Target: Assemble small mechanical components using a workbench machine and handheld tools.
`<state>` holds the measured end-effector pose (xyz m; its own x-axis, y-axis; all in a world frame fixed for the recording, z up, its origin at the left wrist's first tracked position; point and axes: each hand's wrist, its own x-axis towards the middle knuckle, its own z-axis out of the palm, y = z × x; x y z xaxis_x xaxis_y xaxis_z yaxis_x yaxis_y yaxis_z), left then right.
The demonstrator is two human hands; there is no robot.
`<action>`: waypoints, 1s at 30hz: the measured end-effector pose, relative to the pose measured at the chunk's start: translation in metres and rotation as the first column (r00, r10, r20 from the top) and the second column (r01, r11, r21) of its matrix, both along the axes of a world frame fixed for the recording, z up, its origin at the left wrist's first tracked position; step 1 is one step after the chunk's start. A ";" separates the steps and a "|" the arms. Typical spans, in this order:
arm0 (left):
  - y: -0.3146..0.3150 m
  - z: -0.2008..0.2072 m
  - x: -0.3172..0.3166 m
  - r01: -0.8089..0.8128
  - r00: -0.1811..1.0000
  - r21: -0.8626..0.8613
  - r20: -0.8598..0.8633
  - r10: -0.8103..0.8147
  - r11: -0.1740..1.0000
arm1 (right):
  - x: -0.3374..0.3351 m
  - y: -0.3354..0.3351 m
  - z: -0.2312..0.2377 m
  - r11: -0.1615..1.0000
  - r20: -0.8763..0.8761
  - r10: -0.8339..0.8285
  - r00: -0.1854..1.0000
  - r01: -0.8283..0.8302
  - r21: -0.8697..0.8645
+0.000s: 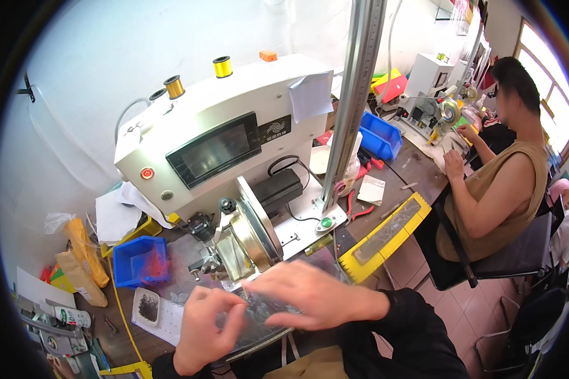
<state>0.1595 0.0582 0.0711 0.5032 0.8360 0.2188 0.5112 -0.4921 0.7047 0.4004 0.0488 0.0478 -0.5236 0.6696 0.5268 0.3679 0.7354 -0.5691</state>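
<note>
– Finger state?
– My left hand (197, 325) curls thumb and fingertips toward each other; I cannot tell whether they pinch anything. My right hand (322, 294) extends its fingers, thumb apart.
– Position of the metal drum (251, 240)?
– On the white machine (234, 95), just beyond my hands.

Two bare hands, one left hand (202, 323) and one right hand (319, 294), have one metal drum (253, 239) just beyond them, and farther beyond stands one large white machine (250, 96) bearing one screen (214, 151), one red button (146, 173), three spools (222, 67) and one orange block (268, 55). Beyond the left hand and to its left are one small white tray (138, 309) and one blue bin (128, 274). Beyond the right hand and to its right are one green button (326, 222), one pair of red-handled pliers (360, 213), one yellow-edged board (387, 237), a second blue bin (379, 147) and one seated co-worker (506, 189).
</note>
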 end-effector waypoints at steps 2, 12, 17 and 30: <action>0.000 0.008 0.011 0.023 1.000 0.173 0.012 -0.025 0.985 | -0.026 0.001 -0.006 0.988 -0.128 0.043 0.991 -0.061 -0.140; 0.017 0.007 -0.005 -0.049 0.999 0.047 -0.006 0.049 0.998 | -0.018 0.021 -0.009 0.923 -0.243 -0.112 0.963 0.010 -0.384; 0.029 -0.001 -0.013 -0.062 0.995 0.064 0.085 0.056 0.996 | 0.021 0.038 -0.016 0.869 -0.328 -0.471 0.819 0.367 -0.331; 0.058 -0.010 -0.006 -0.120 0.993 0.323 0.050 0.110 0.939 | 0.045 0.114 -0.069 0.842 -0.183 -0.238 0.954 0.108 -0.529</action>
<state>0.1537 0.1166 0.0612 0.3965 0.7683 0.5025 0.5581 -0.6363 0.5325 0.4453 0.1625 -0.0210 -0.2797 0.9434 0.1782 0.2718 0.2558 -0.9277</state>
